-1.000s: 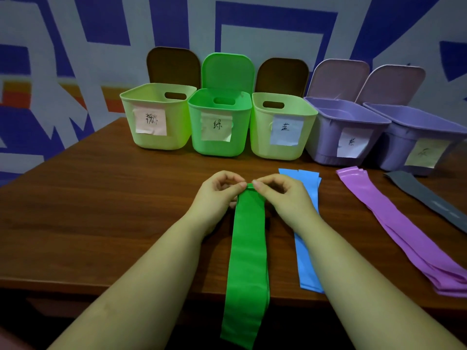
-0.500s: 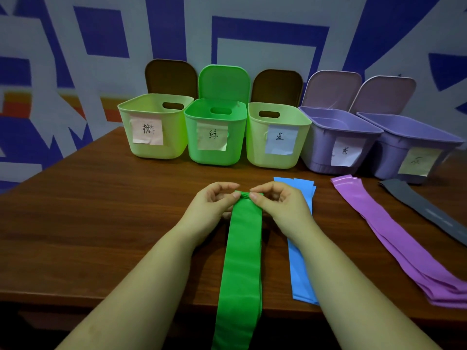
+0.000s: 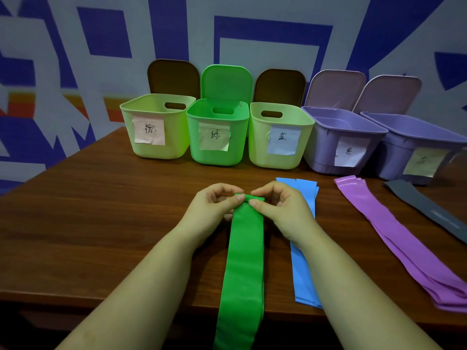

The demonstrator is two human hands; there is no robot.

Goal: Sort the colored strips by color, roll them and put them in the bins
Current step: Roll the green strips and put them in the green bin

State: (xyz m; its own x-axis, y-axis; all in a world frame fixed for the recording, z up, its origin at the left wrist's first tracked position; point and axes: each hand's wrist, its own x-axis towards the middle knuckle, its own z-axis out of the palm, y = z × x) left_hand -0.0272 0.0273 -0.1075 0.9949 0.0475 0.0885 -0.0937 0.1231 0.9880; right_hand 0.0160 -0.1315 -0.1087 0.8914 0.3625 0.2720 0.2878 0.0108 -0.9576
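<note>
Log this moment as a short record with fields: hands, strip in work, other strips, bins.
left hand: pinches far end of long green strip
right hand: pinches same end
green strip: far end just curled, rest flat, near end hangs over brown wooden table edge
other strips: blue stack, purple stack, grey strip, all flat
bins: five labelled plastic bins, lids open

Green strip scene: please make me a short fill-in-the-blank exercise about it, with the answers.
1. Both hands pinch the far end of the ____ strip.
2. Directly right of it lie the ____ strips.
3. The number of bins in the row is ____.
4. The grey strip lies in front of the bin farthest ____.

Answers: green; blue; five; right
</note>
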